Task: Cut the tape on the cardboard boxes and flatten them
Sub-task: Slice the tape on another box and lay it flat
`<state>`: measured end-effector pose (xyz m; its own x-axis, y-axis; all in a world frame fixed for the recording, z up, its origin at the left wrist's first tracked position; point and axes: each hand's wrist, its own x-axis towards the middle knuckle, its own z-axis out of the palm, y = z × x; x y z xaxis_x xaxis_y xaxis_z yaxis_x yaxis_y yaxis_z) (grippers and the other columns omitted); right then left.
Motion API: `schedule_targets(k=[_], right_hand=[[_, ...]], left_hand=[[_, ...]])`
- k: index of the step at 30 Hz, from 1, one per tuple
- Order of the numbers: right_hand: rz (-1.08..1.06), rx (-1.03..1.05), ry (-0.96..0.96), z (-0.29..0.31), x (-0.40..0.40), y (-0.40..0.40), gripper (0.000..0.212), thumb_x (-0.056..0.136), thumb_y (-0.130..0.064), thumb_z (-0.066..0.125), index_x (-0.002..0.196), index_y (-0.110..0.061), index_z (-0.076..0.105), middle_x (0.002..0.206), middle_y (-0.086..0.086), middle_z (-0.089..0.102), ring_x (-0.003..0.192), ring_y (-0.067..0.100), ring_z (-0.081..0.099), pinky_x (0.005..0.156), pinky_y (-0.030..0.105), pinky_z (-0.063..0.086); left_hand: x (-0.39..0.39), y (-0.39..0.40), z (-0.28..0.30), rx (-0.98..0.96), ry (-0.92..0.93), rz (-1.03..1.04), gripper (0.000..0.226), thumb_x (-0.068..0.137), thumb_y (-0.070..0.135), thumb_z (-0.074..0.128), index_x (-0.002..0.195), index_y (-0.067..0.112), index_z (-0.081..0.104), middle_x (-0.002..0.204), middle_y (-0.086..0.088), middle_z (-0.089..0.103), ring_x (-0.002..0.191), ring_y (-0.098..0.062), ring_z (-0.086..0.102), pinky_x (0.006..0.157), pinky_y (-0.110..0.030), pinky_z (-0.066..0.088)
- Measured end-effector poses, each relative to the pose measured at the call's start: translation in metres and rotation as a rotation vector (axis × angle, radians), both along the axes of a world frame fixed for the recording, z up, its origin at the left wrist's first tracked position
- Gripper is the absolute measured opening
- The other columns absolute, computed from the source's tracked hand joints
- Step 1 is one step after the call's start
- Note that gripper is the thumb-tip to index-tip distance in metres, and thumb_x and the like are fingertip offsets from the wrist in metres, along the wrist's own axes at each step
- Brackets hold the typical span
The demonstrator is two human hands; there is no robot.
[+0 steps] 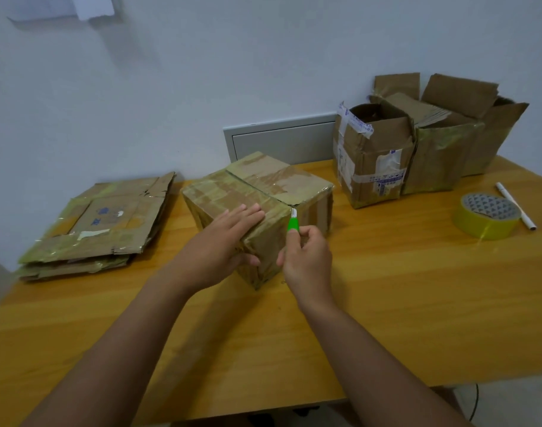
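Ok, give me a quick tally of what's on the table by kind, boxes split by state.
Sealed box being cut: 1
Open boxes standing at the back right: 3
Stack of flattened cardboard: 1
Green cutter: 1
Yellow tape roll: 1
White pen: 1
Total: 8

Glossy-taped cardboard box (pixel 257 192), wooden table (pixel 386 288)

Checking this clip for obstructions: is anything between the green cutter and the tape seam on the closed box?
Nothing visible. The right hand holds the green cutter with its blade at the near end of the closed box's top seam. The left hand rests left of that seam, not on it.
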<state>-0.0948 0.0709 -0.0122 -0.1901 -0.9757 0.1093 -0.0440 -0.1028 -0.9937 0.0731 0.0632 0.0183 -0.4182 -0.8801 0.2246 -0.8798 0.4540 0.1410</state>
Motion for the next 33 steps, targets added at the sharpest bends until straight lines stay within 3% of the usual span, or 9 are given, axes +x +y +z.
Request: schedule_targets(k=[4,6,9,13,21,25,29,33], right_hand=[[-0.019,0.028,-0.055,0.002,0.004,-0.001,0.013,0.099,-0.018,0.047,0.090,-0.013,0.054,0.054,0.000,0.059,0.039,0.002,0.047,0.045,0.022,0.037],[-0.033,0.053,-0.099,0.005,0.009,-0.003,0.013,0.099,-0.018,0.046,0.092,-0.012,0.054,0.056,0.002,0.061,0.038,0.003,0.047,0.048,0.026,0.037],[-0.027,0.090,-0.178,0.008,0.019,0.002,0.014,0.100,-0.019,0.043,0.089,-0.013,0.049,0.057,0.007,0.062,0.038,0.010,0.046,0.047,0.029,0.038],[-0.006,0.140,-0.230,0.017,0.019,0.002,0.014,0.101,-0.018,0.040,0.092,-0.010,0.047,0.057,0.008,0.061,0.034,0.015,0.043,0.040,0.025,0.038],[-0.004,0.163,-0.326,0.025,0.022,0.004,0.016,0.102,-0.016,0.041,0.092,-0.005,0.047,0.057,0.010,0.058,0.033,0.014,0.042,0.037,0.022,0.037],[0.021,0.157,-0.384,0.021,0.029,0.010,0.013,0.101,-0.015,0.041,0.091,-0.007,0.047,0.053,0.008,0.057,0.032,0.015,0.040,0.043,0.028,0.040],[0.019,0.147,-0.426,0.020,0.028,0.010,0.012,0.101,-0.014,0.042,0.093,-0.006,0.048,0.051,0.007,0.056,0.031,0.014,0.039,0.050,0.035,0.042],[0.031,0.143,-0.393,0.015,0.031,0.014,0.013,0.101,-0.013,0.043,0.090,-0.006,0.047,0.052,0.007,0.056,0.032,0.015,0.039,0.038,0.022,0.033]], left_hand=[[-0.003,0.003,-0.009,-0.057,0.016,0.017,0.081,0.088,0.044,0.063,0.155,0.029,0.019,0.159,0.015,0.010,0.149,-0.011,0.001,0.120,-0.032,-0.004],[-0.003,0.003,-0.010,-0.054,0.013,0.040,0.081,0.088,0.046,0.061,0.155,0.030,0.017,0.158,0.018,0.007,0.149,-0.011,-0.003,0.118,-0.030,-0.008],[-0.002,0.004,-0.011,-0.061,0.018,0.042,0.085,0.086,0.047,0.063,0.156,0.029,0.017,0.161,0.016,0.010,0.151,-0.012,0.002,0.119,-0.029,-0.002],[0.002,0.000,-0.008,-0.011,-0.027,0.027,0.099,0.083,0.042,0.073,0.157,0.026,0.009,0.162,0.015,0.007,0.150,-0.009,0.001,0.120,-0.027,0.002],[0.003,-0.008,-0.015,-0.110,0.119,0.037,0.090,0.076,0.039,0.080,0.152,0.028,0.034,0.158,0.011,0.031,0.146,-0.007,0.020,0.118,-0.030,0.018],[0.004,-0.011,-0.020,-0.142,0.173,0.014,0.086,0.074,0.029,0.083,0.149,0.023,0.042,0.154,0.005,0.040,0.145,-0.017,0.030,0.118,-0.041,0.027],[0.003,-0.016,-0.022,-0.164,0.163,0.005,0.086,0.073,0.030,0.084,0.148,0.022,0.043,0.153,0.003,0.041,0.144,-0.019,0.033,0.118,-0.044,0.027],[0.003,-0.019,-0.025,-0.199,0.161,0.010,0.085,0.072,0.026,0.085,0.147,0.024,0.044,0.152,0.004,0.043,0.143,-0.018,0.035,0.117,-0.043,0.027]])
